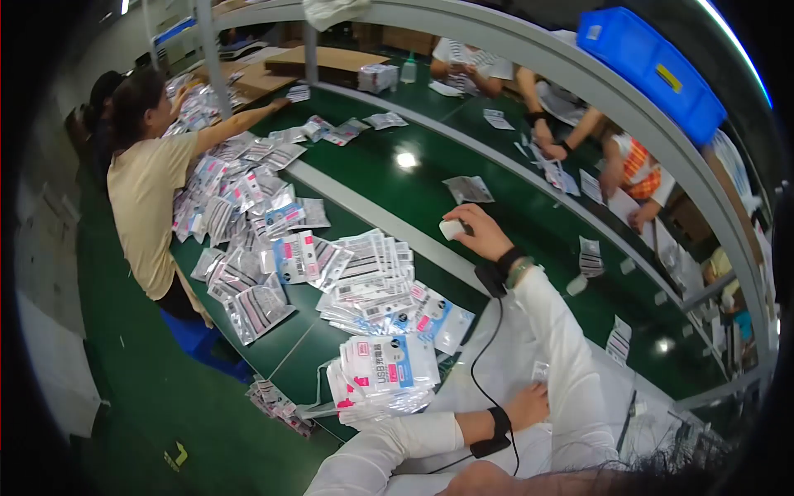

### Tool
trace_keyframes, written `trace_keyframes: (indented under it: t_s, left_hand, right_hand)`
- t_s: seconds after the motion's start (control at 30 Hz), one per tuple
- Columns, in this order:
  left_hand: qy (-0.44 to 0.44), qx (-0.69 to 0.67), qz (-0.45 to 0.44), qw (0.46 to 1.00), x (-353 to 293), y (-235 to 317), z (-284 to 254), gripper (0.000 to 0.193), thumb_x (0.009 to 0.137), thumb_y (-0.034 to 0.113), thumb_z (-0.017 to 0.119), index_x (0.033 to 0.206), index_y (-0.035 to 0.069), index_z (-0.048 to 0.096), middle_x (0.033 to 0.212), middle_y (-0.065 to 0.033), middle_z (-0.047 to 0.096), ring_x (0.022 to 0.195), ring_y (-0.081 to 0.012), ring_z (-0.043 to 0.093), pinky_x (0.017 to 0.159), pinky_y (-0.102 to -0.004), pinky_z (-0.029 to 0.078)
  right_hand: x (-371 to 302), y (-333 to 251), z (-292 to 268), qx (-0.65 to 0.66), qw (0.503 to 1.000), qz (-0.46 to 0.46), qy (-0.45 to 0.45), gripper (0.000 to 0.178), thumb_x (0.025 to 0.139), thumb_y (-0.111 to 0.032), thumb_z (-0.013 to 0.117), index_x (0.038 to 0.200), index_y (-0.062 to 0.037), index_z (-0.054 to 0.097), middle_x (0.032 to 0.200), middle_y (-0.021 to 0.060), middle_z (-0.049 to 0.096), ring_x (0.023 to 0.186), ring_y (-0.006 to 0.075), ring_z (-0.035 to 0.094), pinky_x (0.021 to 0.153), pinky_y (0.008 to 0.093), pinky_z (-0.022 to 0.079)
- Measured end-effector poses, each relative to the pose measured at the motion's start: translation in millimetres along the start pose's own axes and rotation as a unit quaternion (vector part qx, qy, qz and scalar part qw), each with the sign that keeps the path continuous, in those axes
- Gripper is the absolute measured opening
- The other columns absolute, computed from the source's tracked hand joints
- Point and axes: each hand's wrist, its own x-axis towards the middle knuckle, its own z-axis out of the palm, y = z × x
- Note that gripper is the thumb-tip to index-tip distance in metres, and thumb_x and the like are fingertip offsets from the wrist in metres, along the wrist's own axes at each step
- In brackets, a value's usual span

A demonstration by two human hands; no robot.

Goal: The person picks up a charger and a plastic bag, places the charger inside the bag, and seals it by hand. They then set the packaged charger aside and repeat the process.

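My right hand (486,235) reaches out over the green table with its fingers closed around a small white charger (452,229). Low in the view, my left hand (526,406) is beside the right sleeve, which hides part of its fingers. Its fingertips close on a small printed packet (540,371), of which only a piece shows. To the left lies a neat stack of white and blue printed packets (385,364). Behind that stack are more overlapping packets (368,277). A single silver packet (469,189) lies flat on the table beyond my right hand.
A large heap of silver packets (248,178) covers the table's left side, where a person in a tan shirt (153,178) reaches across. Other people work behind the metal frame (538,70). A blue bin (649,70) sits on that frame. A black cable (488,347) runs between my wrists.
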Motion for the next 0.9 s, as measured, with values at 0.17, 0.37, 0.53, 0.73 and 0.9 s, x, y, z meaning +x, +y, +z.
trace_keyframes:
  t_s: [0.17,0.37,0.53,0.73,0.9]
  left_hand:
    - [0.03,0.155,0.084,0.984,9.4,-12.1,3.8,0.013,0.084,0.017,0.056,0.091,0.008,0.064,0.106,-0.0082,0.065,0.105,-0.0257,0.059,0.088,-0.0395,0.049]
    - [-0.007,0.117,0.084,0.99,18.3,-18.0,-16.6,0.022,0.084,0.016,0.06,0.104,0.015,0.071,0.113,-0.003,0.066,0.112,-0.0273,0.057,0.095,-0.0427,0.045]
    - [-0.032,0.12,0.077,0.989,17.2,-18.9,-21.3,0.019,0.089,0.02,0.061,0.103,0.017,0.074,0.123,0.0018,0.065,0.123,-0.0258,0.053,0.101,-0.0413,0.04]
    - [-0.027,0.094,0.04,0.994,13.6,-17.0,-23.5,0.021,0.094,0.024,0.06,0.108,0.016,0.073,0.123,0.0042,0.066,0.124,-0.0229,0.052,0.1,-0.0403,0.039]
    - [-0.012,0.153,0.074,0.985,20.3,6.3,-23.9,0.023,0.094,0.024,0.059,0.112,0.016,0.072,0.122,0.0043,0.067,0.126,-0.0209,0.051,0.101,-0.0404,0.038]
  right_hand:
    - [-172.3,-55.4,-71.3,0.183,0.98,0.047,0.069,0.049,0.077,0.0,0.069,0.123,-0.0076,0.056,0.12,0.0075,0.052,0.114,0.0216,0.055,0.094,0.0339,0.048]
    - [-391.2,-83.1,-55.8,0.305,0.901,0.232,0.202,0.049,0.077,-0.005,0.073,0.123,-0.0101,0.058,0.117,0.0053,0.055,0.11,0.0175,0.056,0.088,0.0306,0.05]
    - [-442.4,-106.7,-40.5,0.096,0.965,0.204,0.133,0.043,0.076,-0.01,0.075,0.117,-0.0116,0.064,0.112,0.0051,0.056,0.105,0.021,0.058,0.087,0.0312,0.049]
    - [-441.6,-115.3,-22.5,0.008,0.958,0.216,0.19,0.046,0.072,-0.016,0.08,0.115,-0.0105,0.066,0.109,0.0067,0.055,0.099,0.0255,0.058,0.085,0.0326,0.049]
    - [-434.6,-103.9,-24.3,0.015,0.948,0.245,0.202,0.04,0.072,-0.023,0.081,0.106,-0.0113,0.062,0.106,0.0063,0.055,0.095,0.0259,0.059,0.079,0.0346,0.052]
